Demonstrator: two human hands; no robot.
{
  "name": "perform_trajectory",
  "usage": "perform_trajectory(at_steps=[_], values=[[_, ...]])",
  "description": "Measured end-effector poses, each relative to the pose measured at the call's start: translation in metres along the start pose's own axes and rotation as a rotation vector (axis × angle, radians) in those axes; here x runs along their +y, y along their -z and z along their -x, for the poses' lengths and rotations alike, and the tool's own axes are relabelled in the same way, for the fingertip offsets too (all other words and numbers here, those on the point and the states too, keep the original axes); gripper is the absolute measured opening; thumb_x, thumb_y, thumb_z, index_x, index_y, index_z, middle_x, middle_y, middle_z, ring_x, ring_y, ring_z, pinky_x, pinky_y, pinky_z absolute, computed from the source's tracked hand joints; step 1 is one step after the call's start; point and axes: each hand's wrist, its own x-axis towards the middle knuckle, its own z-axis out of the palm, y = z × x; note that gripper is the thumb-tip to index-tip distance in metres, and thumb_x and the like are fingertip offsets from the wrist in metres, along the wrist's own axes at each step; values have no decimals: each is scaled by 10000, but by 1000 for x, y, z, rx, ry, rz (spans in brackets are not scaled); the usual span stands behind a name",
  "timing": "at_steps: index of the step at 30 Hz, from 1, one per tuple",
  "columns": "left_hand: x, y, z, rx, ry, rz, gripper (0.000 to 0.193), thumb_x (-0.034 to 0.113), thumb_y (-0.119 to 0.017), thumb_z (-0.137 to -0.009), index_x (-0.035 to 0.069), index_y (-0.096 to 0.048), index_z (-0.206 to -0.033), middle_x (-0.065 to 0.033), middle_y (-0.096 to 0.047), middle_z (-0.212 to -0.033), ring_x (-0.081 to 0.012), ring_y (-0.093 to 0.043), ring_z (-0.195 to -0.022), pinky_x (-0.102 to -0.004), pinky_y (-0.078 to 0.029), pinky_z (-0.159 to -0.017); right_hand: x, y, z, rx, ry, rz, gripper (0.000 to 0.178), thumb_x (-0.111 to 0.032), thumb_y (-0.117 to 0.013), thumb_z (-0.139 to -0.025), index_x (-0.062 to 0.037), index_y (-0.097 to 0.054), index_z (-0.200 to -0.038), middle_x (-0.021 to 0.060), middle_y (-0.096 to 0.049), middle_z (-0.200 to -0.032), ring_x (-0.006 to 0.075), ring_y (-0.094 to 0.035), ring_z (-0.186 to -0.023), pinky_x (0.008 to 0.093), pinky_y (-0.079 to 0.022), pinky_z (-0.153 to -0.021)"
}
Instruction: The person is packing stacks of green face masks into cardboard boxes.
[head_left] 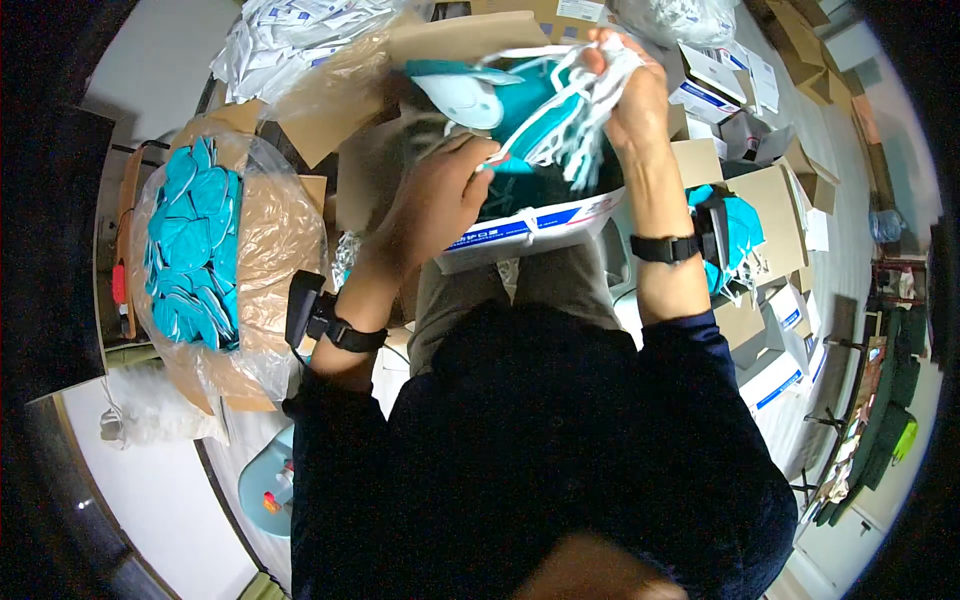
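Above a white carton with a blue stripe (530,232), I hold a bunch of teal face masks (540,100) with white straps. My right hand (636,95) is closed round the gathered white straps (585,125), whose loose ends hang down and are smeared by motion. On the near left of the bunch, my left hand (440,195) has its fingers curled and pinched at a white-edged part of the masks. One mask at the left of the bunch shows its pale inner side. The carton rests at my lap, its inside dark and partly hidden by the masks and my left hand.
At left, a plastic-lined carton (275,240) holds a heap of teal masks (195,245). More teal masks (740,240) lie in a box beyond my right forearm. White packets (300,40) pile up at the far left. Several white boxes (775,375) stand at right; a blue stool (265,485) is lower left.
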Motion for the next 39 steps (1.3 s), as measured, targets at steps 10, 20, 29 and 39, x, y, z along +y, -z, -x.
perform_trajectory(at_steps=[10, 20, 29, 39], values=[[-25, 36, -45, -50, 350, 524, 202, 113, -602, -784, 1, -649, -946, -99, -689, -932, -180, -657, -789, -281, -533, -642, -8, 41, 21, 217, 117, -94, 206, -158, -479, -978, 30, -562, -972, 77, -576, -701, 157, -518, -584, 268, -430, -523], [-69, -82, -20, -323, 185, -155, 285, 36, -674, -722, 69, -662, -1005, -183, -662, -970, -341, -652, -838, -422, -500, -742, -18, 38, 28, 264, 94, -87, 191, -157, -485, -974, 20, -552, -1001, 161, -661, -826, 222, -616, -707, 322, -515, -654], [-22, 32, -1, 271, 80, -225, 124, 51, -578, -851, 37, -600, -972, -145, -634, -913, -288, -634, -793, -339, -493, -708, -22, 12, 26, 160, 154, 168, 88, -27, -529, -912, 4, -608, -936, 137, -679, -869, 161, -618, -724, 259, -500, -661], [3, 74, -36, 629, -34, -133, 102, 66, -607, -865, 48, -634, -962, -149, -639, -838, -284, -645, -728, -340, -497, -644, -20, -39, 54, -394, 164, 917, 214, 94, -604, -775, 6, -702, -944, 82, -708, -863, 110, -627, -771, 248, -499, -709]])
